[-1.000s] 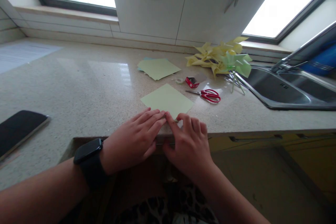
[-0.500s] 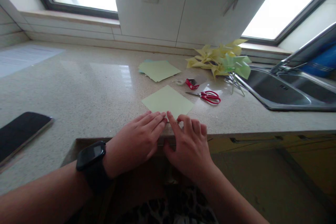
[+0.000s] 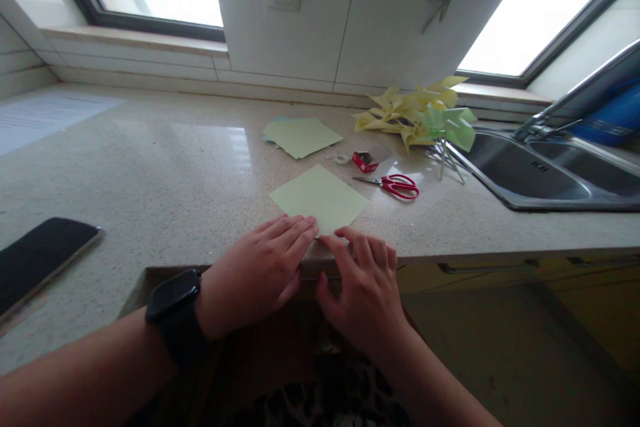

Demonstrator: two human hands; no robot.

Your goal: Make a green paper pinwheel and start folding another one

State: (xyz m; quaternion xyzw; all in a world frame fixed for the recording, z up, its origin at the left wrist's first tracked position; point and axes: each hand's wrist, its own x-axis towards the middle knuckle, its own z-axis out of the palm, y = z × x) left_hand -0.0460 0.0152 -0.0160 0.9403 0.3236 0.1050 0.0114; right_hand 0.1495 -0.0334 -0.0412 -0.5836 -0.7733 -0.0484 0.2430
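Fingers (image 3: 295, 235) of the left hand (image 3: 255, 270) lie flat on the green paper (image 3: 320, 197), holding nothing. The right hand (image 3: 365, 287) has slid back along the paper's near edge, seemingly pressing a crease; scissors (image 3: 395, 185) lie right of the paper.

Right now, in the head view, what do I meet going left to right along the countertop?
Phone → left hand → right hand → red scissors → green pinwheel → sink.
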